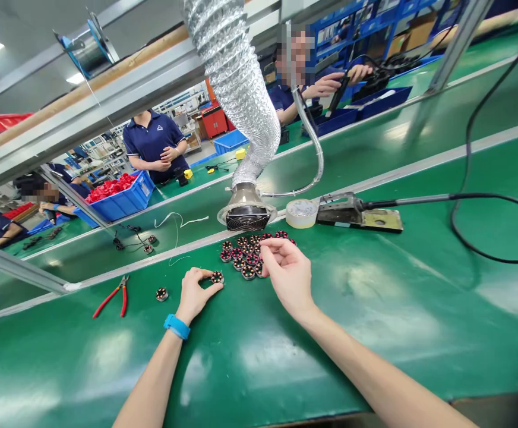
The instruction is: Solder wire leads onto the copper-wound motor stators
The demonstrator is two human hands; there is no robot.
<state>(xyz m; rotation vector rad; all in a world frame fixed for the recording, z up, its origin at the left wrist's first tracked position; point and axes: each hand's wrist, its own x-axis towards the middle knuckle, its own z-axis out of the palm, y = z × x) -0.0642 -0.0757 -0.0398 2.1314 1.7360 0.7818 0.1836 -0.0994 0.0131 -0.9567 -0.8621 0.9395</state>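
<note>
Left hand [192,295]: thumb and fingers closed on one round part [217,277], left of the cluster [239,263].
Right hand [291,276]: fingers curled at the cluster's edge — cannot tell if they grip anything.
Lone part [161,293]: apart, between left hand and red-handled pliers [124,302].
Cluster: many similar parts before the fan [248,220], probably waiting; which are finished is unclear.

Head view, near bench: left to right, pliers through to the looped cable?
Red-handled pliers → lone round part → left hand → cluster of round parts → tape roll → dark stand with yellow pad → looped black cable. Right hand left out: overlaps the cluster.
</note>
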